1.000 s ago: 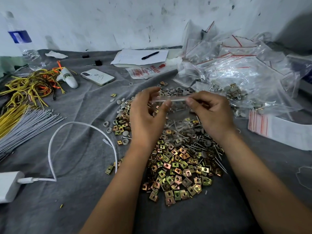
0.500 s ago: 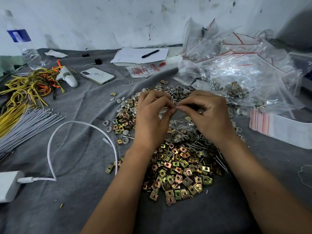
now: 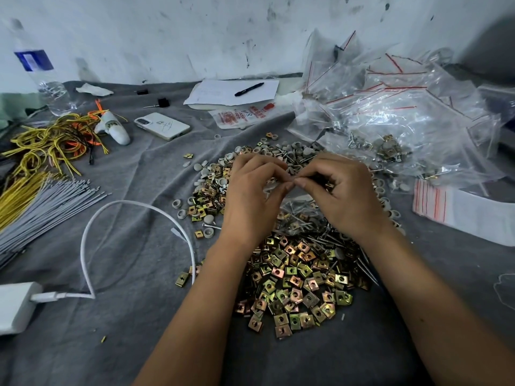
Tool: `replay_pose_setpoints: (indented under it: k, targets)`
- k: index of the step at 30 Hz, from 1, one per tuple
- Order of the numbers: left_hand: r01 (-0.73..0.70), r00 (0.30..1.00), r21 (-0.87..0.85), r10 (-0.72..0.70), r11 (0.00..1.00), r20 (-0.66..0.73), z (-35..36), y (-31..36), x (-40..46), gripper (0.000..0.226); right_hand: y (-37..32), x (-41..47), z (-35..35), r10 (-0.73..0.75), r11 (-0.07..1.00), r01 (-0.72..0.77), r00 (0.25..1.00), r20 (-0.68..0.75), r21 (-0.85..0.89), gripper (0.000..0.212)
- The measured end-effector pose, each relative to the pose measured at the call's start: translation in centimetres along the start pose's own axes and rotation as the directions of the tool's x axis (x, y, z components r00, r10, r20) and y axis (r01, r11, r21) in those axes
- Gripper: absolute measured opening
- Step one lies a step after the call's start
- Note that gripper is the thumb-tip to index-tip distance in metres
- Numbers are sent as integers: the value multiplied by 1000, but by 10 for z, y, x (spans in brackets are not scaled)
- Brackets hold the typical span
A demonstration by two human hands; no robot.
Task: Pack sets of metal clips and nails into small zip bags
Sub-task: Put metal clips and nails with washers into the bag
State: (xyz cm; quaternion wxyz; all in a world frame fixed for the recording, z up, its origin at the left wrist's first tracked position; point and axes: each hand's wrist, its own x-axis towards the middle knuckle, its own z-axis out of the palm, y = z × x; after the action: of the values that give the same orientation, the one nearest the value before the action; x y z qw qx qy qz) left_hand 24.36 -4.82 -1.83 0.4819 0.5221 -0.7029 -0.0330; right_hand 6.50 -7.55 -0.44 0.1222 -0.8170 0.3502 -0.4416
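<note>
Zip bag (image 3: 299,215) of nails hangs over the clip pile (image 3: 295,282) — your left hand (image 3: 252,196) and right hand (image 3: 342,193) both pinch its top edge, fingertips meeting at the middle.

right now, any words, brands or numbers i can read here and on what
None can be read for sure.
Plastic packet: red print, too blurred.
Bottle: blue label, no legible text.
Phone: dark scrawl on its back, unreadable.
Paper under the pen: faint marks, too small.
</note>
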Motion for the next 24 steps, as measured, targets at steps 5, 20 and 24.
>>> replay_pose_setpoints:
  k: [5, 20, 24]
  targets:
    - [100, 994, -62, -102, 993, -28, -8, -9, 3, 9, 10, 1, -6, 85, 995, -81, 994, -73, 52, 3]
    - [359, 917, -464, -399, 810, 11, -8, -8, 2, 9, 15, -1, -7, 283, 933, -248, 953, -105, 262, 10]
    - [348, 926, -446, -376, 825, 26, -9, -8, 2, 5, 14, 1, -8, 236, 952, -215, 969, -76, 219, 14]
